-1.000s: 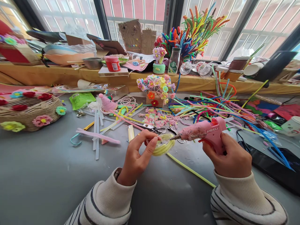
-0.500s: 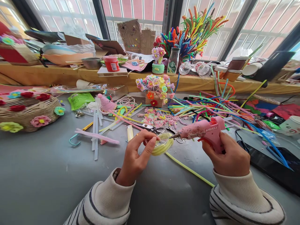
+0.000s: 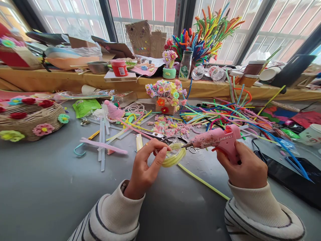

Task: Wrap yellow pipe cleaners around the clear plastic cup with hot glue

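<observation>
My left hand (image 3: 150, 165) pinches the near left rim of a small clear plastic cup (image 3: 173, 153) wrapped in yellow pipe cleaner (image 3: 175, 161). A loose length of yellow pipe cleaner (image 3: 203, 182) trails from the cup down toward my right sleeve. Fingers of my right hand (image 3: 244, 165) wrap round the handle of a pink hot glue gun (image 3: 220, 139), with a clear glue stick poking out of its back. The gun's metal nozzle (image 3: 187, 145) points left and is at the cup's right rim; whether it touches cannot be made out.
Behind my hands lie scissors (image 3: 157, 135), pink fuzz scraps (image 3: 168, 127) and a small flower basket (image 3: 165, 104). Clear glue sticks (image 3: 101, 144) lie at left, near a woven basket (image 3: 32, 120). Loose pipe cleaners (image 3: 220, 113) and a black phone (image 3: 288, 177) are at right.
Almost nothing differs. The glue gun's nozzle stays at the cup's rim, and both hands hold nearly the same position.
</observation>
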Available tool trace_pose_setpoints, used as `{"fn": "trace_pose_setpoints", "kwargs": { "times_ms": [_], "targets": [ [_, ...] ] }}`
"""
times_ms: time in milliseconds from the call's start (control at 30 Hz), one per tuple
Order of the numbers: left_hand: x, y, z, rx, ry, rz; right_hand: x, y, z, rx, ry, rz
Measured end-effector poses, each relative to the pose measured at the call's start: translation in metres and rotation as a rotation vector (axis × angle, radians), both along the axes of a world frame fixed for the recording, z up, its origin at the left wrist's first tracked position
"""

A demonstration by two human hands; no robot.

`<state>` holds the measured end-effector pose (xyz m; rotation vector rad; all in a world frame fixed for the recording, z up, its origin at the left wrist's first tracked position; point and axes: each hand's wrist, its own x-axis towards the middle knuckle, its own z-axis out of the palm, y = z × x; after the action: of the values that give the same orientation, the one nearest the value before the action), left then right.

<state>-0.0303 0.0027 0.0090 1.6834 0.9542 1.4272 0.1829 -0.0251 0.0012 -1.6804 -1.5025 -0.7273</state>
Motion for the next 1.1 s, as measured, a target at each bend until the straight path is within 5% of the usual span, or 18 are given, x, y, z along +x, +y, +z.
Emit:
{"fn": "trace_pose_setpoints", "kwargs": {
  "times_ms": [1100],
  "targets": [
    [-0.0019, 0.0016, -0.005, 0.027, -0.051, -0.01, 0.0044, 0.0007, -0.0027, -0.033, -0.016, -0.002]
  ]
}}
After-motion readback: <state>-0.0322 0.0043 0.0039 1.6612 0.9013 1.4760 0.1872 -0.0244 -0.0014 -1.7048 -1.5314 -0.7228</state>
